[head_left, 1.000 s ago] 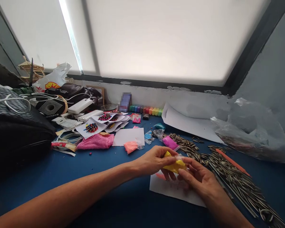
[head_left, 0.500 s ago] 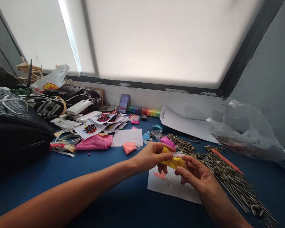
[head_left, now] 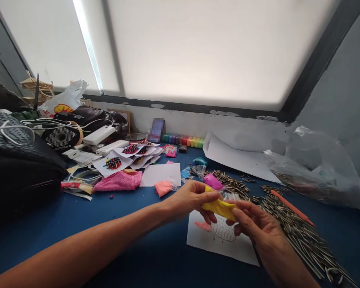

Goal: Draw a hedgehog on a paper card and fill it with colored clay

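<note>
Over a drawing sheet [head_left: 220, 245], fingers of the left hand [head_left: 198, 197] and right hand [head_left: 256, 222] pinch opposite ends of a yellow clay packet [head_left: 219, 207], seemingly to steady it between them; striped sunflower seeds [head_left: 300, 236] lie heaped to the sheet's right

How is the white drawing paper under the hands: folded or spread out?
Spread out: the white paper sheet lies flat on the blue table, its partly pink drawing facing up.

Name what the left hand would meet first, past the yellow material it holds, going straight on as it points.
Probably the right hand, which also holds the yellow material; depth is unclear.
</note>
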A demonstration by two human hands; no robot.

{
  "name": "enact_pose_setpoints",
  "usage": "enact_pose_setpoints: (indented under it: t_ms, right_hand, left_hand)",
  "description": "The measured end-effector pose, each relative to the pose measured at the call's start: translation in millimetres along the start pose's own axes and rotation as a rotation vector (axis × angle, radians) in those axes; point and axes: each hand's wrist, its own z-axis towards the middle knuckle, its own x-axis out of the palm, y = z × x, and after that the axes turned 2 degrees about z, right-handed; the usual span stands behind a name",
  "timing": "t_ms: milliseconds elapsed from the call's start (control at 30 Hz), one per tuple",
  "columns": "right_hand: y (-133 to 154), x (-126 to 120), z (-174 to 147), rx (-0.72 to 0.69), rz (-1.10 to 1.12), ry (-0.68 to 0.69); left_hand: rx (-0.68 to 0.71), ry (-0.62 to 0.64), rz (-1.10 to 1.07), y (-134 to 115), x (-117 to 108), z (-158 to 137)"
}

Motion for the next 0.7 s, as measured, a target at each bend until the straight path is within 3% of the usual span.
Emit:
enact_pose_setpoints:
  t_ms: [167,467,700]
  right_hand:
    - [4,4,-1,0.070,-0.042,0.159]
    - [-5,4,0,0.008,-0.083,0.096]
    - [-13,14,0,0.029,-0.054,0.093]
  left_hand:
    - [-0.044,0.042,0.068,-2,3,-1]
    - [-0.001,0.014,0.179,-4,11,-4]
    - [0.056,-0.125,0.215,5,25,-4]
